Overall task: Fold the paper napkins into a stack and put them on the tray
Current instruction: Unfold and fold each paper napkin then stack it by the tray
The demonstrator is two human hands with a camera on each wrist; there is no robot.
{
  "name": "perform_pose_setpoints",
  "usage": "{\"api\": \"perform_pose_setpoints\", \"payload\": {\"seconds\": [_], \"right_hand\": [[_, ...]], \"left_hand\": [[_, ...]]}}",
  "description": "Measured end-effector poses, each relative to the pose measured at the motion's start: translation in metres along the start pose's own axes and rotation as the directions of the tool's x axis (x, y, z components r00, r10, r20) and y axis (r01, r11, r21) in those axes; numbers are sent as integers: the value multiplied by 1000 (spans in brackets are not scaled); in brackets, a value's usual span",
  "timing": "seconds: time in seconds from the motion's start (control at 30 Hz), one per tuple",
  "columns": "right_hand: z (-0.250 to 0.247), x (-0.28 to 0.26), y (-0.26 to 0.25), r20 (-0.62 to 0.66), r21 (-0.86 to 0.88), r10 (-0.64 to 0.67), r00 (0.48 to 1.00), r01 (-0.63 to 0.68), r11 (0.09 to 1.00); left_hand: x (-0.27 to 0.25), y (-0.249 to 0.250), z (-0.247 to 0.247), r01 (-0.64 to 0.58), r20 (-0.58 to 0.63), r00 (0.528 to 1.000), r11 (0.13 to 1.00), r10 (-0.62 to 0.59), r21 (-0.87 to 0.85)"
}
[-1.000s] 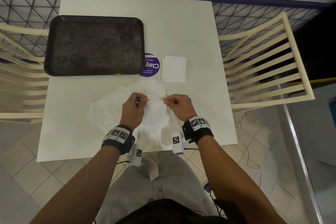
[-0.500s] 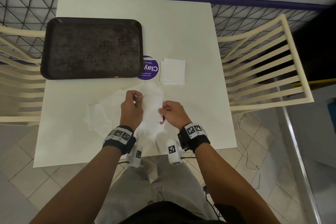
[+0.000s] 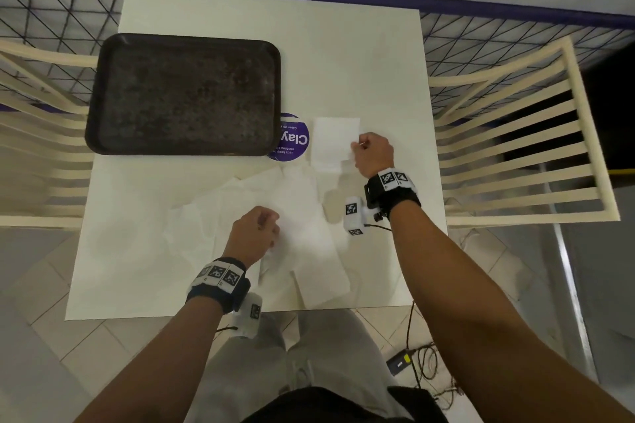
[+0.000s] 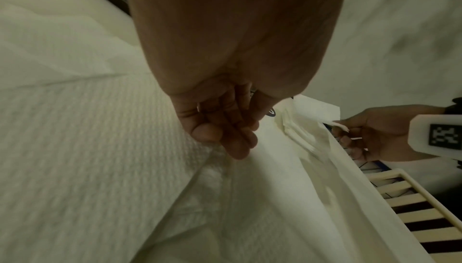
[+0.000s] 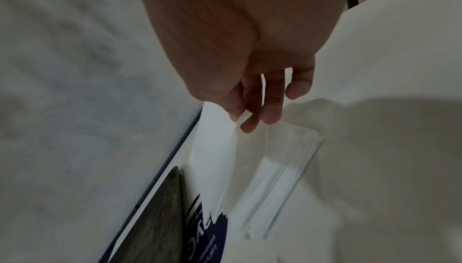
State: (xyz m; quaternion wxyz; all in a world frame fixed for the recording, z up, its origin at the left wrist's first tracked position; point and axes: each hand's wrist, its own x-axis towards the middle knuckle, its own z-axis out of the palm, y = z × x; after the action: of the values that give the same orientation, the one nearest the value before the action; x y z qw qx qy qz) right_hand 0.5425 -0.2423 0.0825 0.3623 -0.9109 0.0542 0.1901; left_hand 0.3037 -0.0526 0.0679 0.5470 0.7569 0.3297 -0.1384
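A dark tray lies at the table's back left, with nothing on it. A small stack of folded white napkins lies right of a purple sticker. My right hand pinches a folded napkin by its corner between thumb and forefinger, just above the stack. Several unfolded napkins spread over the near middle of the table. My left hand hovers over them with loosely curled fingers. Its fingertips touch the top sheet and hold nothing.
The round purple sticker sits between tray and stack. Slatted cream chairs stand at the left and right of the table. A wire fence and wall close the far side. Cables lie on the tiled floor.
Both hands held the napkin in front of me while folding it. The left hand has let go and dropped to the loose sheets; the right has carried the folded napkin back-right to the stack.
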Motion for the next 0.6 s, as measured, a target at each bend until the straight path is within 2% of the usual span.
{"api": "perform_pose_setpoints", "payload": {"seconds": [0.17,0.33,0.4,0.5,0.6], "right_hand": [[-3,13,4,-18,-99,49,999,-51,994],[-4,4,4,-9,-120,100,995,-100,988],[-4,-5,4,-36,-189,120,992,-125,974],[2,-25,8,-113,-201,65,991,-87,976],[17,-54,16,-27,-178,-12,1000,7,984]], "left_hand": [[4,-3,1,21,-31,999,1000,-21,12],[7,-2,2,34,-35,999,999,-32,39],[9,-2,3,37,-48,998,998,-34,48],[10,-5,3,52,-89,995,996,-45,77],[12,-11,2,84,-149,987,990,-67,116]]}}
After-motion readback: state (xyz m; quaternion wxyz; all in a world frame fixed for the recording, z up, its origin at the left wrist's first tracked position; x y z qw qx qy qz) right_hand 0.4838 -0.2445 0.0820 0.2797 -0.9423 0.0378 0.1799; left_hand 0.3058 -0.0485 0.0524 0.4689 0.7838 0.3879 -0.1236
